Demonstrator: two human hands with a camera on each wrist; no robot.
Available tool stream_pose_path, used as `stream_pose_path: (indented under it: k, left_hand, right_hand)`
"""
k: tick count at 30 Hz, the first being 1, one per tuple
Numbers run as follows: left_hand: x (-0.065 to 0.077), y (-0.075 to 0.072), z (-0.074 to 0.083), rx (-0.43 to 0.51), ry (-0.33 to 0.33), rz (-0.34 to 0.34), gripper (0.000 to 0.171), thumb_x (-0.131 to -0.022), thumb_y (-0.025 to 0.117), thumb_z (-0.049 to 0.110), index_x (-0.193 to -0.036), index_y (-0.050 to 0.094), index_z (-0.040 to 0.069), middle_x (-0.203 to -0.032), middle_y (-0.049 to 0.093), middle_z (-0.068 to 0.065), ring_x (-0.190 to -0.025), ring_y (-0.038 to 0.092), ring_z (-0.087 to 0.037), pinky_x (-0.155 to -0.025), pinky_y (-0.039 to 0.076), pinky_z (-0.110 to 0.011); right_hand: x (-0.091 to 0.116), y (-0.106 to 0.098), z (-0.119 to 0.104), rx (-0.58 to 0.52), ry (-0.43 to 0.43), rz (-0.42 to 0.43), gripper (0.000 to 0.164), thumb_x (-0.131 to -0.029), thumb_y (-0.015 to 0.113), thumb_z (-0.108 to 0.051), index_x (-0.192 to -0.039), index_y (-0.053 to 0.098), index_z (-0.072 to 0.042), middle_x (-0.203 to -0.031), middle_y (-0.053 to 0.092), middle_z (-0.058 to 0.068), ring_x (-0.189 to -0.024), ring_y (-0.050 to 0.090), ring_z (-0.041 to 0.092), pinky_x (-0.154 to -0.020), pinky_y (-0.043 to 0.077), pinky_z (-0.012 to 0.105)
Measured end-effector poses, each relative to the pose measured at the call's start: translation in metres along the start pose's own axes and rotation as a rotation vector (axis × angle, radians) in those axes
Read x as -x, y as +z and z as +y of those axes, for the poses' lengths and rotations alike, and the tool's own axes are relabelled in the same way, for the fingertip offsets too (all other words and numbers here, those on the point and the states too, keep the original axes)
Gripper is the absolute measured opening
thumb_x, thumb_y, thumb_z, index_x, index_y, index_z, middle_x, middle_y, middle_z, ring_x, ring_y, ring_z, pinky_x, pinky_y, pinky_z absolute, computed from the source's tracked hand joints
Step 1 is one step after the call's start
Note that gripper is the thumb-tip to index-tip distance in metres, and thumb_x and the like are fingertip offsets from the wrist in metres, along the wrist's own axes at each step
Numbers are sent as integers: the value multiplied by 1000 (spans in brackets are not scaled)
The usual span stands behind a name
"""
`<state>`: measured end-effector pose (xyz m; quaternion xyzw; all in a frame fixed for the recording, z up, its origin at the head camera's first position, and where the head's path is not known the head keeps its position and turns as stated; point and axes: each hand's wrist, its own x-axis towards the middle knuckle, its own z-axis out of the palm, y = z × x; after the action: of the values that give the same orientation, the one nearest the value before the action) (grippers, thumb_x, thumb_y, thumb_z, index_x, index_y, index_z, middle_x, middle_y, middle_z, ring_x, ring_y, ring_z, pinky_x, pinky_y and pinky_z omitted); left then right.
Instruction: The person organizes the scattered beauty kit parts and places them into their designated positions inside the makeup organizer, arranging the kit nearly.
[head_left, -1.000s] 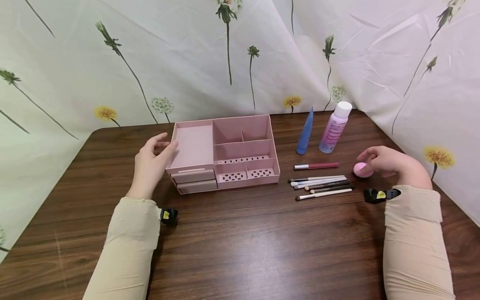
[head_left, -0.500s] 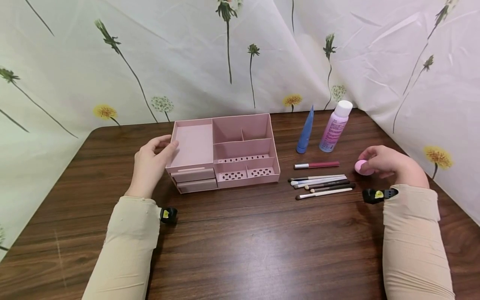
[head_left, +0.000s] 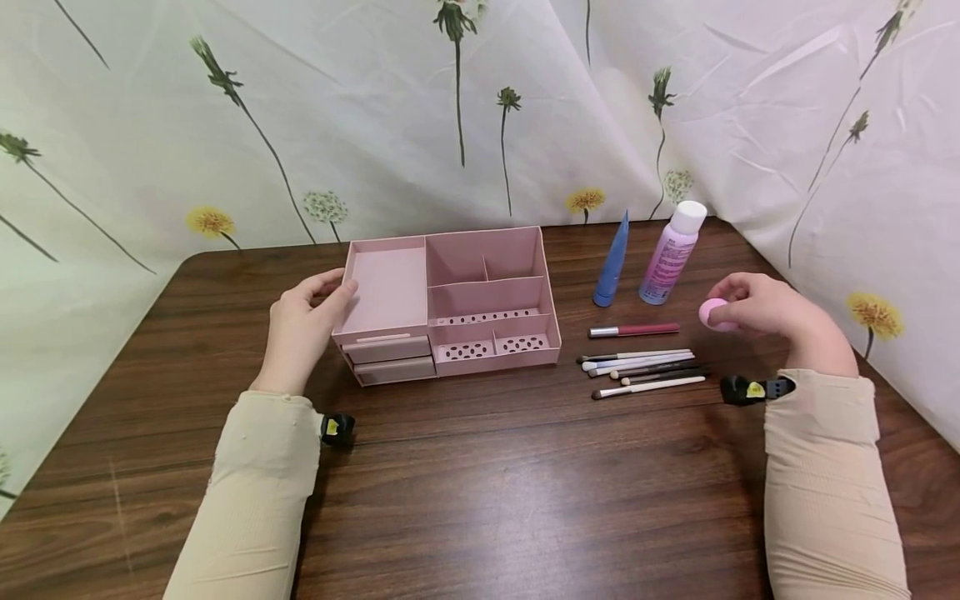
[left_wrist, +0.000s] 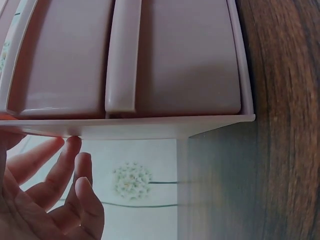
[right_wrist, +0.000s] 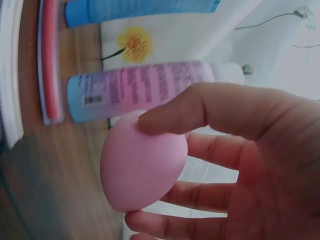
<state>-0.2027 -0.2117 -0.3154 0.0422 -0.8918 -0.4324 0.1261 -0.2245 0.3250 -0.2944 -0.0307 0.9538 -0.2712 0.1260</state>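
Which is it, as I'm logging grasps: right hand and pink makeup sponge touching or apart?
Touching: the right wrist view shows the right hand pinching the makeup sponge, thumb on it.

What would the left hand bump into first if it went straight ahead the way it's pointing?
The pink organizer. The left hand is right at its left side, and the fingertips seem to touch it, so there's probably no gap to cross.

Pink egg-shaped sponge (right_wrist: 140, 167): smooth, matt. Pink organizer (head_left: 387, 287): I read smooth plastic, faint sheen. Blue tube (head_left: 612, 265): smooth plastic. Desk (head_left: 487, 475): wood grain, I note a soft gloss. Backdrop (head_left: 360, 125): printed, creased cloth.
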Motion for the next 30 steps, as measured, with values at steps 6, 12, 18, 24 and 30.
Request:
stream_pose_path:
  k: [6,12,18,24,30]
  left_hand:
    - [0,0,0,-3,6,6,55,-97,55,50,-137,61,14,-115,66,-15,-94,53,-10,-77,41,-22]
    - [0,0,-1,3,8,2,55,-97,55,50,-138,60,14,-115,66,-15,-94,53,-10,-77,40,-21]
    - [1,0,-1,5,9,4,55,-97,55,50,-138,60,14,-115,66,-16,-95,54,-12,-77,41,-22]
    - [1,1,0,1,14,10,54,-97,55,50,-137,61,14,-113,66,-15,-94,54,-12,-76,41,-22]
    - [1,1,-1,9,10,6,54,-97,54,50,-138,61,15,-115,66,-16,-94,53,-10,-76,41,-22]
  right_hand:
    - [2,1,-18,54,-51,69,43,-89,68,-27,-118,57,2,-88,60,5,-82,54,17,-72,43,31]
    - [2,6,-29,80,-80,106,41,-90,67,-32,-116,60,-1,-98,65,13,-90,56,23,-77,41,34]
    - [2,13,-37,80,-101,121,40,-91,65,-34,-115,59,-3,-103,64,17,-97,57,29,-78,41,37]
    - [3,17,-49,88,-128,155,37,-89,67,-32,-112,60,-4,-96,62,13,-90,54,26,-75,40,36]
    - [3,22,-61,82,-162,193,35,-89,66,-30,-110,60,-3,-91,59,12,-85,52,25,-72,40,35]
